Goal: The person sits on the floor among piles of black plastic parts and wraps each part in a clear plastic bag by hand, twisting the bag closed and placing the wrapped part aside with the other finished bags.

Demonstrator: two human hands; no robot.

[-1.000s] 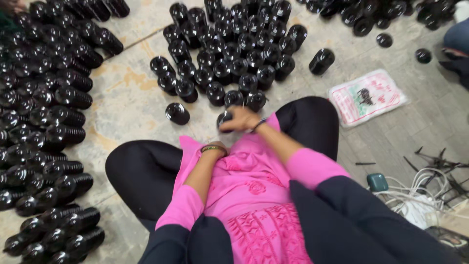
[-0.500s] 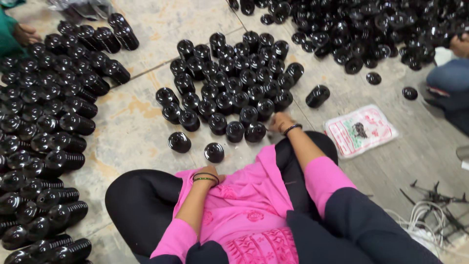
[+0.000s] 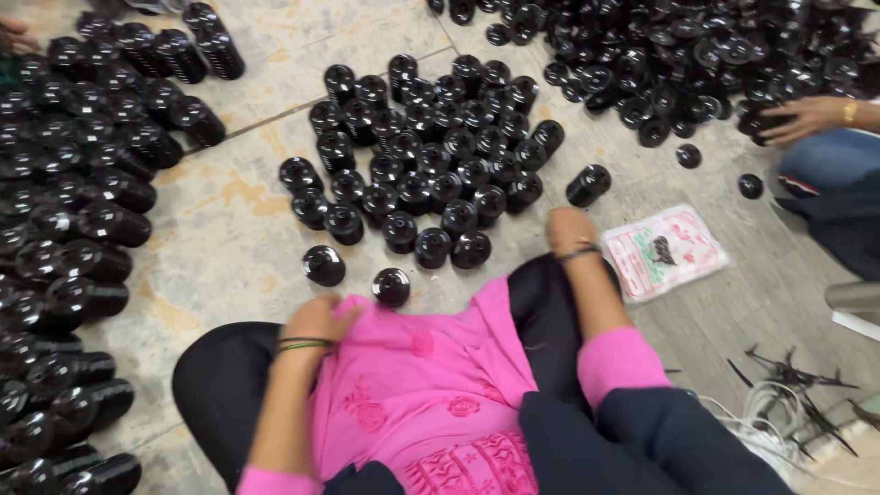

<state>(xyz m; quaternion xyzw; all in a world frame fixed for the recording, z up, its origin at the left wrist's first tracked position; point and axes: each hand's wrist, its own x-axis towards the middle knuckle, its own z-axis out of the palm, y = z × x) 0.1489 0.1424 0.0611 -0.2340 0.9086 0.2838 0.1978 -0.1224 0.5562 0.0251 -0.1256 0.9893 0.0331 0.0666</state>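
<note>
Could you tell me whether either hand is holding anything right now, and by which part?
The left hand grips the pink tunic by its hem. The right hand rests knuckles-up at the knee; whether it holds anything cannot be told.

left hand (image 3: 321,321): lower centre-left, fingers curled, wrist bent | right hand (image 3: 570,229): centre, knuckles up, forearm extended

Own hands: two, left hand (image 3: 323,319), right hand (image 3: 570,229). Co-worker's hand (image 3: 799,117): one. Printed plastic packet (image 3: 667,251): one. Loose black spools near knees: two (image 3: 323,265) (image 3: 391,287). Black spools in clusters: too many to count.
</note>
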